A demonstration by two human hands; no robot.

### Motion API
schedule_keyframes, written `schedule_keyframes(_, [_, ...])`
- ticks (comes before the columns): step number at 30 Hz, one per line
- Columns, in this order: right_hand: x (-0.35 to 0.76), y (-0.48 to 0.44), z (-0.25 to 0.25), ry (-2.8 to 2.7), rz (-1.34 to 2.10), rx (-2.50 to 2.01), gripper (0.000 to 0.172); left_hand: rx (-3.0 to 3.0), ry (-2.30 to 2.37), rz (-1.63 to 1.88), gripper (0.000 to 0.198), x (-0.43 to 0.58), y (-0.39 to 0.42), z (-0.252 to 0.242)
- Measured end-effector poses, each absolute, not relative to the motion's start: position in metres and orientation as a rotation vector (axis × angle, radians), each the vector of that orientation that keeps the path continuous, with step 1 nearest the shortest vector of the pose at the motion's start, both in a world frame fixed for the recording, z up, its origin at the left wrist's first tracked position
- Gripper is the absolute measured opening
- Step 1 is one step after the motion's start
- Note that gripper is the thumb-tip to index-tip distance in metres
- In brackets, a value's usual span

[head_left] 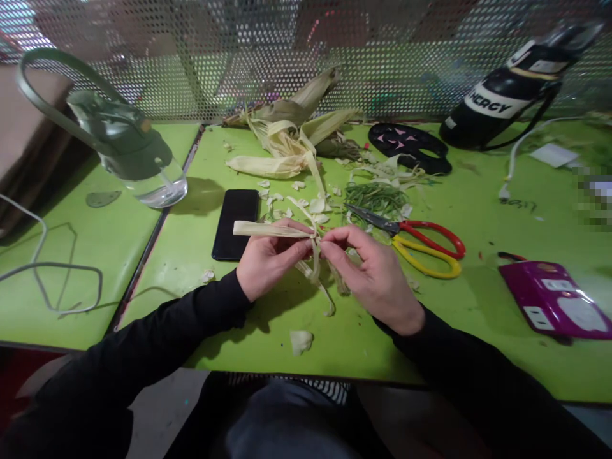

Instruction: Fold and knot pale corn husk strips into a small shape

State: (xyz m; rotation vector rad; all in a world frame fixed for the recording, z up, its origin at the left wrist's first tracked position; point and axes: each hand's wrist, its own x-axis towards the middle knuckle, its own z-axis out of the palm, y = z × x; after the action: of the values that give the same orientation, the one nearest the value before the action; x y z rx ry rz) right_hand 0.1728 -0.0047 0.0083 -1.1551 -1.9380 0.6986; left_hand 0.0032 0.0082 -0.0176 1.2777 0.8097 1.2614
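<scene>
Pale corn husk strips [272, 229], joined in a knot, are held above the green table. My left hand [268, 261] is closed on them, its thumb and fingers pinching near the knot. At the knot's right side my right hand [373, 274] pinches a strip between thumb and forefinger. Loose ends hang below the fingers. Behind the left hand lies a black phone [234, 223]. Scissors [421, 242] with one red and one yellow handle lie open just beyond the right hand. Small husk scraps [317, 205] are scattered behind the knot.
Corn husks [277, 140] are heaped by a perforated metal screen [373, 57]. Green strands [377, 197] lie beside the scissors. A green-topped water bottle [138, 153] stands left; a black bottle [502, 95], black palette [406, 146] and purple device [557, 299] are right. A cable [67, 264] runs left.
</scene>
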Motion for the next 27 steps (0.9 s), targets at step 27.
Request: schedule_keyframes(27, [0.189,0.007,0.006,-2.232,-0.464,-0.733,0.020,1.248,0.742,1.079,0.031,0.000,0.011,-0.013])
